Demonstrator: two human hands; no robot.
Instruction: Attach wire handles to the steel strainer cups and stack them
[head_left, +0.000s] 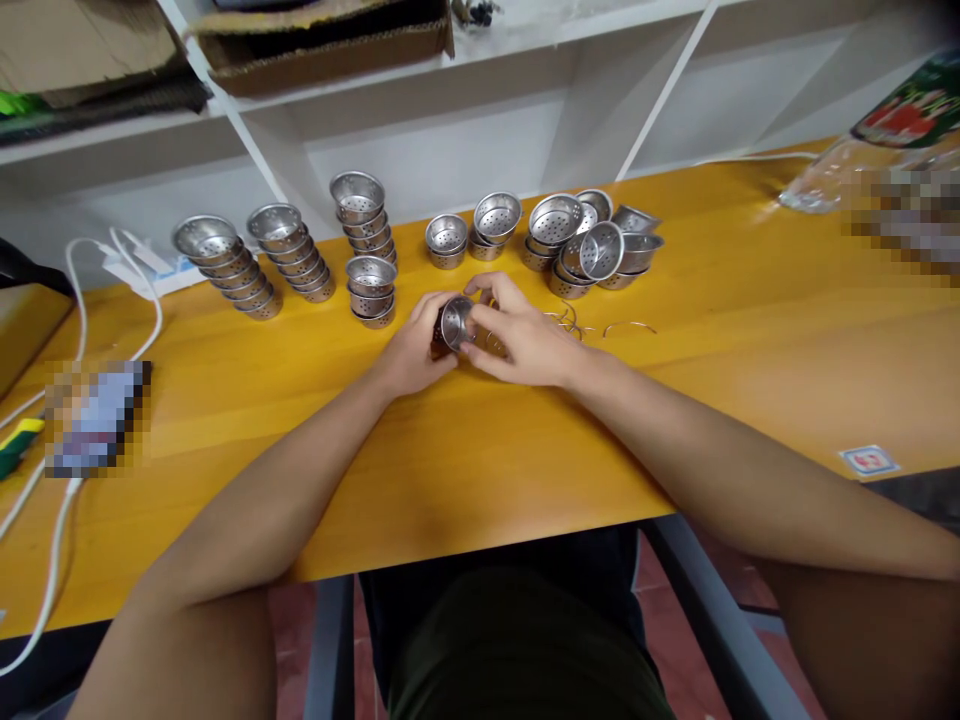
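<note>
A small perforated metal cup (455, 324) is tilted on its side above the table, its mouth turned to the right. My left hand (415, 348) is wrapped round the cup's base and side. At the mouth, the thumb and fingers of my right hand (521, 335) are curled onto the rim; whether they also pinch something small inside cannot be seen. Thin bent wires (568, 320) lie beside and partly under my right hand. Another curved wire (630, 325) rests farther right. Just behind my left hand stands a short stack of similar cups (372, 290).
More cup stacks stand at the back left (229, 265), with a looser cup cluster (592, 245) at the back right. White cables (56, 560) and a blurred-out device (101, 418) lie left. A plastic bottle (862, 150) lies far right. White shelving (450, 130) borders the table behind.
</note>
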